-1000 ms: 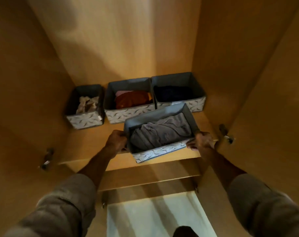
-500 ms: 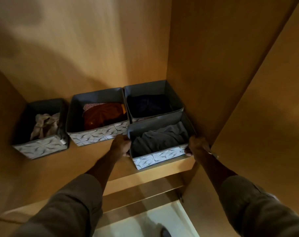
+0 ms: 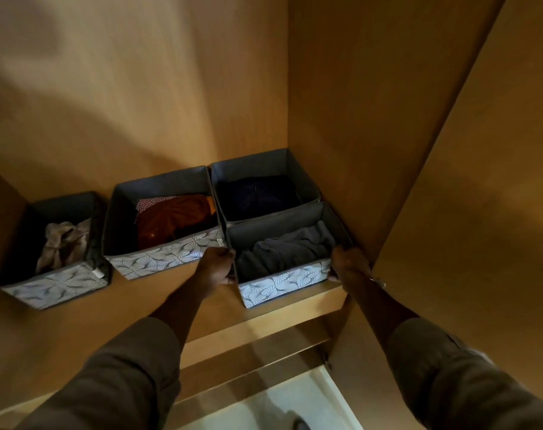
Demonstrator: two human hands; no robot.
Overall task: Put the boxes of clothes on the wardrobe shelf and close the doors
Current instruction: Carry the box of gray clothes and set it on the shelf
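Note:
A grey fabric box with a patterned front, holding grey clothes (image 3: pixel 287 282), rests on the wooden wardrobe shelf (image 3: pixel 158 308) at its front right corner. My left hand (image 3: pixel 215 266) grips its left side and my right hand (image 3: pixel 349 263) grips its right side. Directly behind it stands a box with dark blue clothes (image 3: pixel 264 187). To the left along the back sit a box with rust-orange clothes (image 3: pixel 161 256) and a box with beige cloth (image 3: pixel 56 283).
The wardrobe's right side wall (image 3: pixel 357 119) rises close beside the held box. An open door panel (image 3: pixel 481 212) fills the right of the view. A lower shelf edge (image 3: pixel 254 358) and pale floor (image 3: pixel 295 401) show below.
The box with grey clothes has gone from tilted at the shelf's front middle to the right corner, square behind the blue-clothes box. Both hands stayed on it.

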